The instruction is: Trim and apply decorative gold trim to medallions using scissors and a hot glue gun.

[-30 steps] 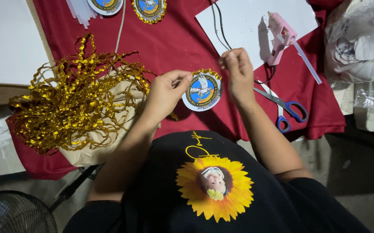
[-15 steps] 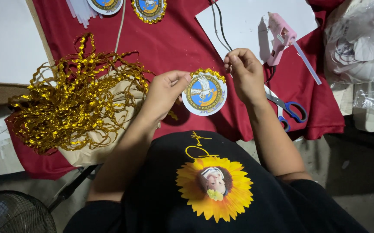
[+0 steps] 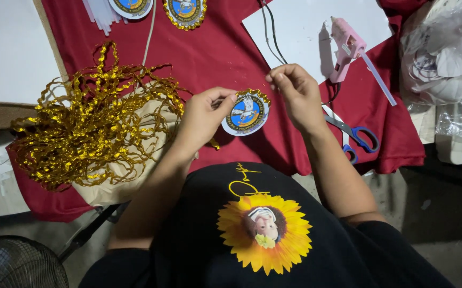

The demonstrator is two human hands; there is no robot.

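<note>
Your left hand (image 3: 201, 114) pinches the round badge (image 3: 246, 113) by its left edge, thumb on the face and fingers behind, holding it just above the red cloth (image 3: 220, 48). Your right hand (image 3: 295, 96) has thumb and forefinger drawn narrowly together above the badge's upper right rim, where the gold trim (image 3: 256, 95) sits; whether they grip a strand there, I cannot tell. To do this well, I would keep the left pinch firm but off the rim so the trim has room, turn the badge a little at a time, and press the gold down close against the edge. Both wrists are bent inward, forearms coming up from your lap and meeting over the cloth's near edge. The heap of gold ribbon (image 3: 92, 128) lies just beside your left hand. The scissors (image 3: 351, 133) lie just past your right wrist, and the pink glue gun (image 3: 345, 48) stands on white paper (image 3: 300, 26) beyond them. Two more badges (image 3: 185, 10) rest at the cloth's far edge.
</note>
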